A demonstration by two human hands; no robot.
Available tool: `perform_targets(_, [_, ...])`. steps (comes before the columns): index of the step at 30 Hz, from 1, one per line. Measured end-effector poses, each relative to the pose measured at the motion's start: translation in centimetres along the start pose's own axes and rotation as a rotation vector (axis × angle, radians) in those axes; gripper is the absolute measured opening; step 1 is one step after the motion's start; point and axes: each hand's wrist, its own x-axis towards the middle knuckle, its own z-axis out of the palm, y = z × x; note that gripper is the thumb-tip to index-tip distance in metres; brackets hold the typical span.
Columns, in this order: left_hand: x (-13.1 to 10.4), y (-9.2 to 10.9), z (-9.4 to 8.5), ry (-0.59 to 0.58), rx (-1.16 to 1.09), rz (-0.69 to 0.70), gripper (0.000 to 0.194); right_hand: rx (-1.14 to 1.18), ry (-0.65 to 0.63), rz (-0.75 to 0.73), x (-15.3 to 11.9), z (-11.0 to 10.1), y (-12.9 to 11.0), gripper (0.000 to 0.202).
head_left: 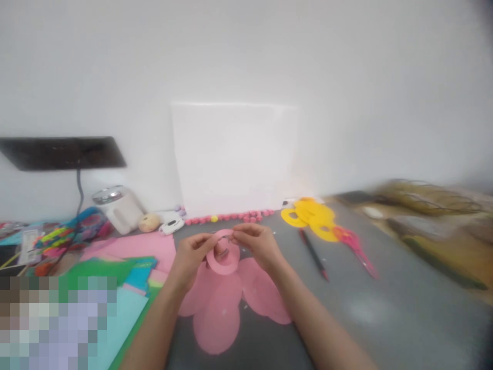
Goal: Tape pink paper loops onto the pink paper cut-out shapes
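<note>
My left hand (pixel 193 256) pinches the upper left edge of a pink paper ring (pixel 224 266). On its upper right edge the fingers of my right hand (pixel 259 245) are closed too. A small dark thing shows between the fingertips, too blurred to name. The ring is held over several pink rounded paper pieces (pixel 216 329), which lie spread on the grey table (pixel 346 308) between my forearms.
Yellow paper pieces (pixel 314 213), pink scissors (pixel 358 252) and a dark pencil (pixel 314 254) lie to the right. Coloured paper sheets (pixel 125 313) are at the left, near a white device (pixel 121 210). Pink beads (pixel 198 220) line the back below a white sheet (pixel 234 159).
</note>
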Motion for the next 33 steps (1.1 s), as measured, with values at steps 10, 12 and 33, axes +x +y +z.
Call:
perform_targets(10, [-0.03,-0.51,-0.07,-0.043,0.05,0.062,0.027,-0.119,-0.049,-0.067,-0.44,0.17,-0.28,0.018])
perform_targets(12, [-0.03,-0.41,-0.05,-0.05,0.021,0.057,0.026,-0.146,-0.04,-0.074,-0.51,0.22,-0.37,0.015])
perform_targets(33, [0.07,-0.9,0.04,-0.055,0.024,0.062,0.022,-0.133,-0.053,-0.052,-0.69,0.51,-0.62,0.021])
